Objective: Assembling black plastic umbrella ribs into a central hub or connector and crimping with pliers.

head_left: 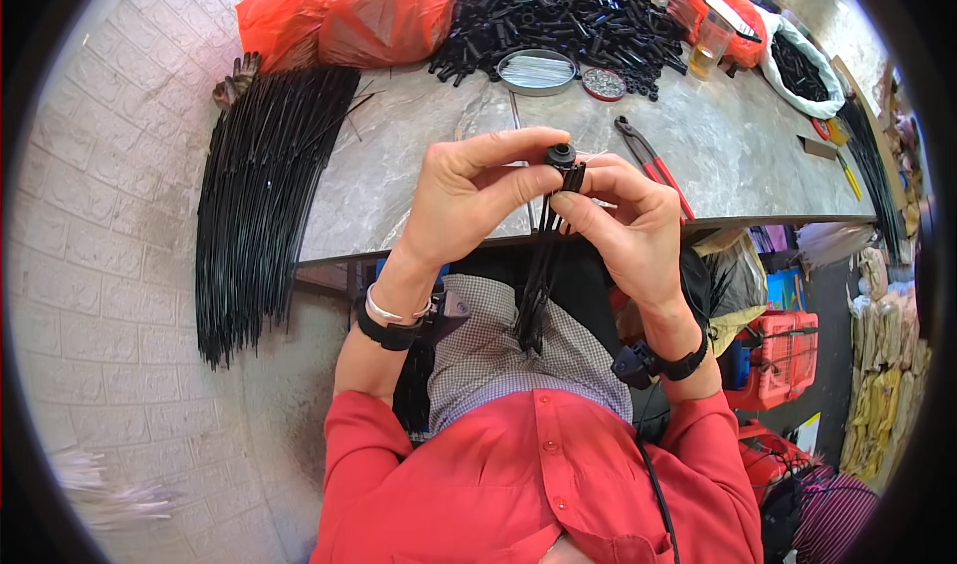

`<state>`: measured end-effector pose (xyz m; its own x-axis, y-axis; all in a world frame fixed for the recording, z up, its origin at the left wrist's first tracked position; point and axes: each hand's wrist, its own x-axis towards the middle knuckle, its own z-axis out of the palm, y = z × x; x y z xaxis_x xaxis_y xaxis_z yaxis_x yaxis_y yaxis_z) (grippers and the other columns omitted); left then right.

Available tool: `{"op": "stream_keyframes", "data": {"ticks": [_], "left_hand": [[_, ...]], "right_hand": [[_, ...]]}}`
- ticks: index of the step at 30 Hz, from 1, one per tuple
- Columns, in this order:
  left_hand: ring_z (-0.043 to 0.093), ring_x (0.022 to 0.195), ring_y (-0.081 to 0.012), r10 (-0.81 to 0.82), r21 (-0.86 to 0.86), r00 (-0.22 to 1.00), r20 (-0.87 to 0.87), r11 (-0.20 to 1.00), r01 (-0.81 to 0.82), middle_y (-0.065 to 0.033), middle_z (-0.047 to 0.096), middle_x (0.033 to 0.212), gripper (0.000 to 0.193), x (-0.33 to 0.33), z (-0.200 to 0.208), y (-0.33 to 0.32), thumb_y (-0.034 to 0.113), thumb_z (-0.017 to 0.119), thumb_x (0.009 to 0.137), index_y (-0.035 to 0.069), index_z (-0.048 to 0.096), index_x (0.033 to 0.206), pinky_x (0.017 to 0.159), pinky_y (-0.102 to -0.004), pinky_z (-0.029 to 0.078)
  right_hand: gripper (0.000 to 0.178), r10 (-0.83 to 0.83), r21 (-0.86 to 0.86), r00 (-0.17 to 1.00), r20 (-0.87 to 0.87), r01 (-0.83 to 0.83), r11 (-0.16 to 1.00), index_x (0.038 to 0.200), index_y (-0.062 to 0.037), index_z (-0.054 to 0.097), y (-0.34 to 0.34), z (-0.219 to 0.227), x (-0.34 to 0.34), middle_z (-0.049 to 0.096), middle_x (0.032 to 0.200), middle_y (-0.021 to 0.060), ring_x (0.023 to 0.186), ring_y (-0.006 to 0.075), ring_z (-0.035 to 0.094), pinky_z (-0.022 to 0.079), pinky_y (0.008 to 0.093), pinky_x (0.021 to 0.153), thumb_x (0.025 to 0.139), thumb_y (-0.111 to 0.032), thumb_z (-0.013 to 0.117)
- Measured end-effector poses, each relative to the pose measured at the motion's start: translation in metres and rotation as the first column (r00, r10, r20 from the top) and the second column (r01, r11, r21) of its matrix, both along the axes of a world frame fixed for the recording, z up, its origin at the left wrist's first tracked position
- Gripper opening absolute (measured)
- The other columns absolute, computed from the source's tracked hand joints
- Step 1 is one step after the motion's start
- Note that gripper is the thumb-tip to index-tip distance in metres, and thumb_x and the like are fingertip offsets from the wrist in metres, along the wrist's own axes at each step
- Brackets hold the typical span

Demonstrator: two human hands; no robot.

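Between thumb and forefinger, my left hand pinches a small black ring-shaped plastic part with a hole in its top. Close against it, my right hand is closed on a bundle of thin black strands that hangs down over my lap. The strands' upper ends meet the black part at my fingertips; how they join is hidden by my fingers. Both hands are raised just past the near edge of the table.
A sheaf of long black strands overhangs the table's left end. Behind lie red plastic bags, a heap of black parts, a round tin of pale sticks and a small red-rimmed dish. Red-handled pliers rest right of my hands.
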<state>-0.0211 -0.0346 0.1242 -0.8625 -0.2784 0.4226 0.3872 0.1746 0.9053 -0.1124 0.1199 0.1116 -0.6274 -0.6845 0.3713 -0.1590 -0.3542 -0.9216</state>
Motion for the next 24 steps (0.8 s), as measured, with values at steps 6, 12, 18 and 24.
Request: {"op": "stream_keyframes", "data": {"ticks": [6, 12, 18, 24], "left_hand": [[0.063, 0.091, -0.0139, 0.009, -0.101, 0.999, -0.032, 0.995, -0.012, -0.0113, 0.067, 0.100, 0.033, 0.005, 0.003, 0.006, -0.003, 0.065, 0.082, -0.004, 0.060, 0.115, 0.081, -0.0271, 0.052], [0.062, 0.092, -0.0137, 0.075, -0.218, 0.995, -0.065, 0.972, -0.088, -0.0094, 0.066, 0.098, 0.033, 0.012, 0.003, 0.009, -0.004, 0.060, 0.084, -0.004, 0.057, 0.117, 0.082, -0.0261, 0.050], [0.066, 0.085, -0.0142, 0.121, -0.229, 0.975, -0.186, 0.960, -0.163, -0.0076, 0.065, 0.086, 0.028, 0.013, 0.001, 0.016, 0.002, 0.064, 0.082, 0.000, 0.061, 0.110, 0.075, -0.0267, 0.052], [0.064, 0.089, -0.0124, 0.095, -0.192, 0.993, -0.065, 0.976, -0.106, -0.0072, 0.065, 0.096, 0.032, 0.028, 0.005, 0.013, -0.002, 0.063, 0.084, -0.002, 0.059, 0.116, 0.080, -0.0235, 0.051]], "right_hand": [[0.013, -0.043, -0.011, 0.999, -0.014, 0.043, 0.999, 0.090, 0.0035, 0.068, 0.000, 0.001, 0.006, 0.063, 0.099, 0.0073, 0.083, 0.0113, 0.063, 0.055, 0.0216, 0.064, 0.078, 0.000, 0.071], [0.012, -0.086, 0.056, 0.996, -0.027, 0.088, 0.995, 0.086, 0.0027, 0.068, -0.004, 0.004, 0.012, 0.064, 0.092, 0.0061, 0.082, 0.0098, 0.062, 0.054, 0.0211, 0.064, 0.077, -0.002, 0.073], [0.011, -0.144, 0.026, 0.983, -0.113, 0.148, 0.989, 0.081, 0.0021, 0.067, -0.005, 0.005, 0.020, 0.064, 0.089, 0.0059, 0.080, 0.0092, 0.062, 0.053, 0.0207, 0.060, 0.075, -0.003, 0.075], [0.014, -0.118, 0.043, 0.989, -0.091, 0.122, 0.992, 0.078, 0.0008, 0.064, -0.011, 0.000, 0.027, 0.064, 0.090, 0.0072, 0.078, 0.0091, 0.063, 0.053, 0.0208, 0.058, 0.075, -0.005, 0.076]]}}
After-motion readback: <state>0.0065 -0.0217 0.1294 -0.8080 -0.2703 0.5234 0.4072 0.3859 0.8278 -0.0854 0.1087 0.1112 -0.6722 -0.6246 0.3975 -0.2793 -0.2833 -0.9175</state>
